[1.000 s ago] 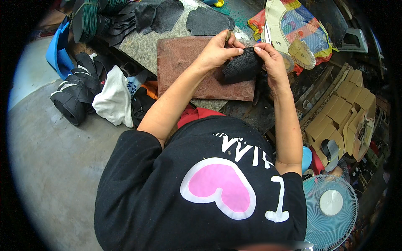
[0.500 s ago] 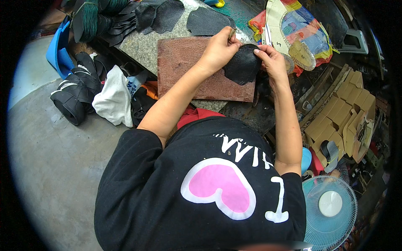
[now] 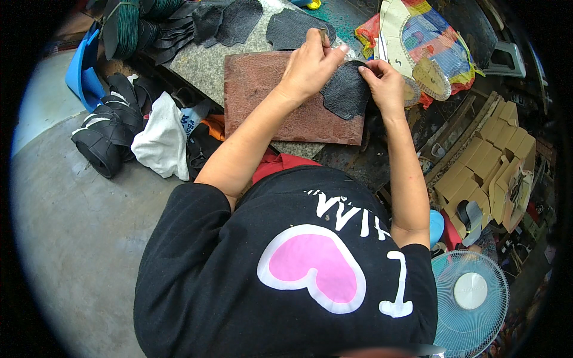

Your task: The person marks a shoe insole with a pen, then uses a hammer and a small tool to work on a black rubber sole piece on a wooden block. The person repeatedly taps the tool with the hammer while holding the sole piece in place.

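Between the thumb and fingers of my right hand [image 3: 385,88] is the edge of a black leather piece [image 3: 346,92], grainy and cut to a rounded, notched outline. The piece is over the right part of a reddish-brown board [image 3: 262,98]. My left hand [image 3: 309,67] is closed around a small, narrow brownish thing [image 3: 324,37] whose kind I cannot make out; its thumb points out toward the leather's upper edge. More black leather pieces [image 3: 239,22] lie on the speckled stone slab beyond the board, one of them [image 3: 295,30] just past my left hand.
At the right, pale templates [image 3: 431,77] lie on a colourful plastic bag [image 3: 439,39]. Cardboard pieces [image 3: 477,164] and a blue fan [image 3: 471,292] stand nearer me. Bundles with green cord [image 3: 122,30], a blue bin [image 3: 86,74] and a white cloth [image 3: 161,137] are at the left.
My left hand has drawn slightly left and away from the leather, its thumb now lifted apart. The leather piece has tilted a little in my right hand, which keeps its hold.
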`<action>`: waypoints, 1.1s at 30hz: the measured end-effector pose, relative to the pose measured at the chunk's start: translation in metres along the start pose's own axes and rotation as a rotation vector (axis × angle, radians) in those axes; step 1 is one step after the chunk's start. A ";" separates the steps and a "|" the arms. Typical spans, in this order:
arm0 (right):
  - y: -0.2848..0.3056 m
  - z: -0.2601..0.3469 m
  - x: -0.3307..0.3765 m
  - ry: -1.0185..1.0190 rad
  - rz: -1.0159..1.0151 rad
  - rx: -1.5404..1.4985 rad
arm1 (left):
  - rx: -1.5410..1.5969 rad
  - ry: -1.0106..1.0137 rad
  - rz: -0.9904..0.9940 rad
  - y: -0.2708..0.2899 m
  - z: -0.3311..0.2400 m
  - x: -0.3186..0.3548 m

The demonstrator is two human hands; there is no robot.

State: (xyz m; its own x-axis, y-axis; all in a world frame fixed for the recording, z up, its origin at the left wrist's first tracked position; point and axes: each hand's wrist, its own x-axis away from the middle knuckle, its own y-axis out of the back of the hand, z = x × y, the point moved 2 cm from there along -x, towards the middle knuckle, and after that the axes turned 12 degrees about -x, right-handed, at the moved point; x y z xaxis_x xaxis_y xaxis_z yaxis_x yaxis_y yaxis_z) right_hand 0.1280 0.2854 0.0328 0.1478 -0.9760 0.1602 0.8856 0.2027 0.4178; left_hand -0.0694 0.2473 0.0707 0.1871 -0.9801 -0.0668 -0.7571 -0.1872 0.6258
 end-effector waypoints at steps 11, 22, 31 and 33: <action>-0.003 0.005 0.002 0.023 -0.042 0.050 | 0.530 0.064 -0.045 -0.032 0.012 0.009; -0.002 0.008 0.005 0.078 -0.034 -0.045 | 0.481 0.077 -0.020 -0.033 0.017 0.010; -0.005 -0.007 -0.004 0.063 0.000 -0.239 | 0.436 0.068 -0.048 -0.022 0.012 0.010; -0.005 -0.006 -0.004 0.058 0.003 -0.239 | 0.407 0.052 -0.049 -0.021 0.010 0.009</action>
State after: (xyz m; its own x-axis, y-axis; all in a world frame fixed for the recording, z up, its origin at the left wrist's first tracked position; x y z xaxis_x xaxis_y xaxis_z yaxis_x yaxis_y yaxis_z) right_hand 0.1257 0.2876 0.0243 0.1692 -0.9798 0.1067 0.9633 0.1873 0.1925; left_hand -0.0586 0.2416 0.0491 0.2526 -0.9666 -0.0429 -0.9303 -0.2548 0.2637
